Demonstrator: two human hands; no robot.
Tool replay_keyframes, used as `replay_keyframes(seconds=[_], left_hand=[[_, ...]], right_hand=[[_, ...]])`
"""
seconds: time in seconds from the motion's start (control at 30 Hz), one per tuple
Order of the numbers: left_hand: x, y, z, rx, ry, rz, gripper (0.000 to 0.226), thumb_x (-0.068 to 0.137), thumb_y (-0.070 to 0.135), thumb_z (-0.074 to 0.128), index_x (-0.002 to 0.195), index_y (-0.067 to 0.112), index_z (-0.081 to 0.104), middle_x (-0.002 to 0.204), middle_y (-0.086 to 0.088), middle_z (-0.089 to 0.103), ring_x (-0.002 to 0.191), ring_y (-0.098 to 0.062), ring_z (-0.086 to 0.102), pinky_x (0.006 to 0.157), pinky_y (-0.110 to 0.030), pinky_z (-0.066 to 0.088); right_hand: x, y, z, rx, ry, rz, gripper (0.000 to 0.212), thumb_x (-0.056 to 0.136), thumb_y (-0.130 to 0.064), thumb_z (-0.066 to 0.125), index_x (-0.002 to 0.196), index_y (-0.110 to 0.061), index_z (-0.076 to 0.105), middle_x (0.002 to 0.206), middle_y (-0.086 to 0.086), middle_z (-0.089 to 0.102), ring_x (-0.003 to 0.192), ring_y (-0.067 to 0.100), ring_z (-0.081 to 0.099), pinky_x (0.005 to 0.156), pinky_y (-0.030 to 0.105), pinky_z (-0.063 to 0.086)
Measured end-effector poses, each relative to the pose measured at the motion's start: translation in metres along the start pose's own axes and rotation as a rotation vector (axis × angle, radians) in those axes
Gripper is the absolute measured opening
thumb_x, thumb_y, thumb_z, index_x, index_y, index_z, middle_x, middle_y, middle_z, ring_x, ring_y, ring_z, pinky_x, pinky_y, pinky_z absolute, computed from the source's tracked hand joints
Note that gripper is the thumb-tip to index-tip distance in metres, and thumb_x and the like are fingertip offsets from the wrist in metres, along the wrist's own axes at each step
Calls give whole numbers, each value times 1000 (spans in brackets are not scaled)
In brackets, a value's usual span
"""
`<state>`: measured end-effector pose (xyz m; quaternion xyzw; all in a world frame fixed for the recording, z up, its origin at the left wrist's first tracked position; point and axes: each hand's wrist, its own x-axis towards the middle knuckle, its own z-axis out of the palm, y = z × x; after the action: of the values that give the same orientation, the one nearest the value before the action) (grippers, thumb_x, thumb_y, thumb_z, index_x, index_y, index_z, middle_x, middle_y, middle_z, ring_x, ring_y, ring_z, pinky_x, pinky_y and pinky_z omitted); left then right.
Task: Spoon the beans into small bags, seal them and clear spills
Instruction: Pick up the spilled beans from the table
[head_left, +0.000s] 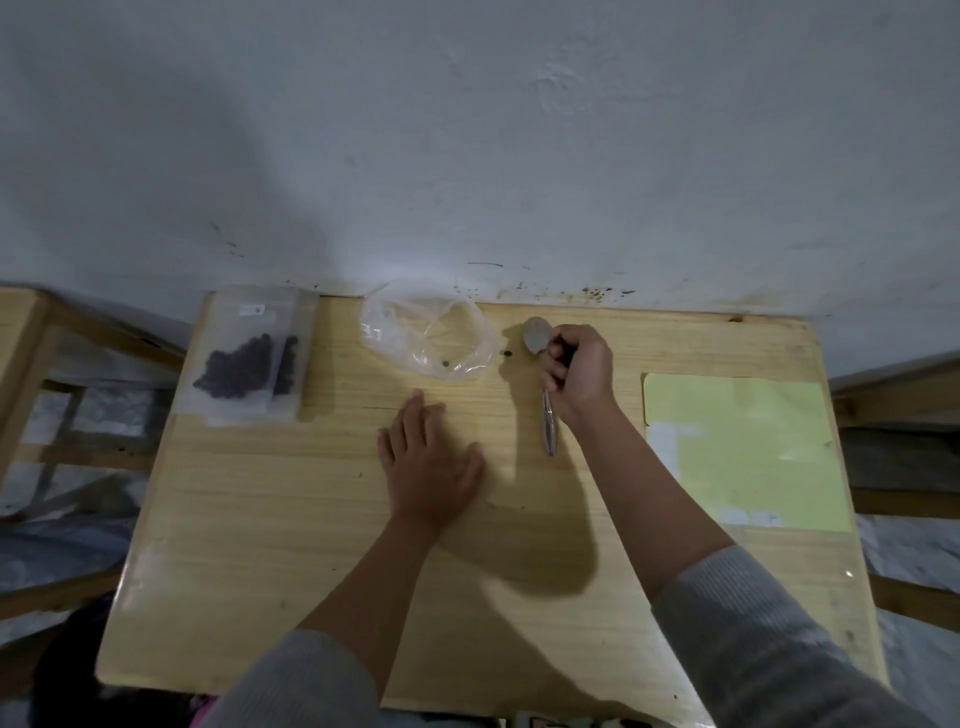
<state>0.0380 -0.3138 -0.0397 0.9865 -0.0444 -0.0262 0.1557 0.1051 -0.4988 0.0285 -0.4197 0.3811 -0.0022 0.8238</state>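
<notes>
Head view shows your right hand (579, 371) clenched around the middle of the metal spoon (540, 364), with the bowl pointing away from you toward the wall and the handle end sticking out below your fist; the bowl looks empty, as far as the dim light allows. You hold it just to the right of the big clear plastic bag (428, 332), which lies open and almost flat at the far edge of the wooden table (260, 519), probably so that you can scrape out what is left. Only 1 dark bean (445, 364) is visible inside this bag, and 1 more bean (507, 353) lies on the wood between the bag and the spoon, so I judge this is a spill to clear. Your left hand (428, 465) is released, fingers straight and flat on the table near the middle, grasping nothing; it seems to wait or to steady you. The small zip bags (249, 358), at least 2, are stacked at the far left corner, already filled with dark beans, kept well apart from the work area. A yellow sheet (743, 447) lies at the right side.
</notes>
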Motion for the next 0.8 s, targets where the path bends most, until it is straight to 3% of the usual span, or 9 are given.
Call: replay_keyframes(seconds=[0.2, 0.3, 0.4, 0.47, 0.53, 0.6, 0.67, 0.8], left_hand=[[0, 0, 0, -22, -8, -17, 70, 73, 57, 47, 125, 12, 49, 147, -12, 37, 136, -30, 34, 106, -59, 26], [2, 1, 0, -17, -21, -21, 71, 72, 57, 46, 126, 10, 50, 148, -11, 36, 136, -30, 34, 107, -58, 25], [2, 1, 0, -24, -13, -16, 71, 72, 56, 48, 125, 10, 50, 147, -12, 37, 135, -31, 35, 106, -59, 25], [2, 0, 1, -27, -11, -7, 70, 71, 55, 51, 124, 10, 49, 146, -12, 37, 135, -31, 35, 105, -59, 26], [2, 0, 2, -28, -3, -3, 69, 70, 53, 53, 123, 10, 49, 145, -13, 38, 134, -31, 36, 104, -59, 28], [2, 0, 3, -24, 2, 5, 68, 69, 53, 54, 123, 11, 48, 144, -13, 39, 133, -32, 37, 104, -59, 29], [2, 0, 3, -17, 11, 10, 68, 69, 52, 55, 122, 10, 49, 144, -13, 39, 133, -32, 37, 103, -59, 30], [2, 0, 4, -1, 32, 15, 68, 68, 52, 54, 119, 7, 53, 142, -15, 42, 130, -33, 40, 101, -57, 33]], right_hand=[[-6, 3, -8, -132, -30, 15, 21, 85, -9, 35, 66, -10, 44, 61, 6, 48, 38, 13, 24, 38, 19, 19], [-5, 11, -2, -266, 38, -1, 32, 91, -18, 44, 61, -10, 46, 55, 4, 44, 36, 12, 25, 38, 19, 20], [0, 26, -1, -636, 170, -252, 49, 92, -30, 57, 50, -11, 40, 47, 2, 34, 37, 7, 26, 40, 21, 23], [1, 37, -5, -886, 204, -424, 47, 88, -30, 64, 48, -11, 47, 42, -3, 35, 38, 5, 30, 43, 21, 25], [0, 46, -10, -1037, 234, -502, 31, 84, -31, 69, 65, -7, 71, 46, -1, 54, 46, 12, 49, 50, 24, 33], [-1, 52, -12, -1128, 261, -511, 27, 84, -35, 68, 89, -10, 76, 68, 7, 71, 65, 21, 65, 58, 24, 41], [1, 56, -13, -1186, 289, -469, 29, 85, -40, 66, 98, -16, 75, 81, 8, 73, 77, 24, 67, 62, 25, 45], [8, 53, -12, -1265, 312, -400, 31, 86, -43, 61, 102, -20, 73, 88, 5, 71, 84, 24, 65, 62, 25, 42]])
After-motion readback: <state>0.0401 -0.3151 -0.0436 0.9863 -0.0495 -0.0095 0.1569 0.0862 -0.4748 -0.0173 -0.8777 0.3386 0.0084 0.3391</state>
